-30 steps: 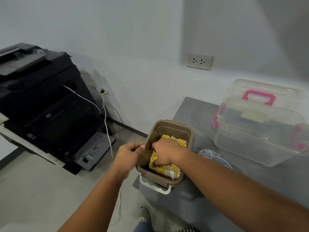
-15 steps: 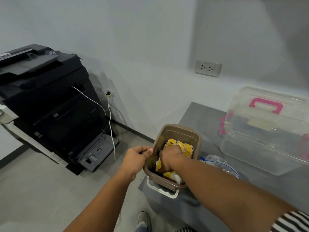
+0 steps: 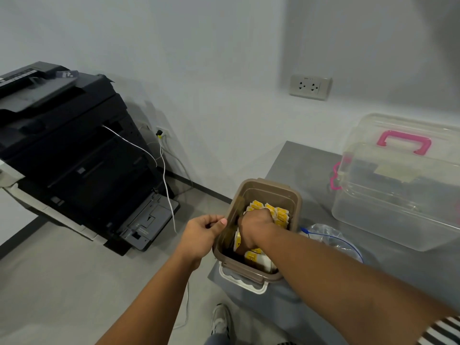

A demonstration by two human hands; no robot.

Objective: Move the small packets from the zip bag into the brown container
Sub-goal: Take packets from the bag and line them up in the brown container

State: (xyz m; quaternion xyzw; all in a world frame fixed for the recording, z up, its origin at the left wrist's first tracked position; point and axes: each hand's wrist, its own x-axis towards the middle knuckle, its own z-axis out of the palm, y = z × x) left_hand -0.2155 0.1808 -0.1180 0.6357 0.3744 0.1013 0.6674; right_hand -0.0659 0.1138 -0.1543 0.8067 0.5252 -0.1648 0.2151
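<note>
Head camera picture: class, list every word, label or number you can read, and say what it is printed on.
No text can be read.
Small packets in the brown container: yellow print, blurred.
Black printer: control panel and tray markings too small.
Wall socket: tiny marks, unreadable.
Clear box: pale label, nothing readable.

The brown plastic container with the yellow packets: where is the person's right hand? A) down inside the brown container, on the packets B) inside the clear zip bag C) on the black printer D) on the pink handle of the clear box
A: the right hand is sunk inside the brown plastic container, pressed among the yellow and white packets, while the left hand holds the container's side.
</note>
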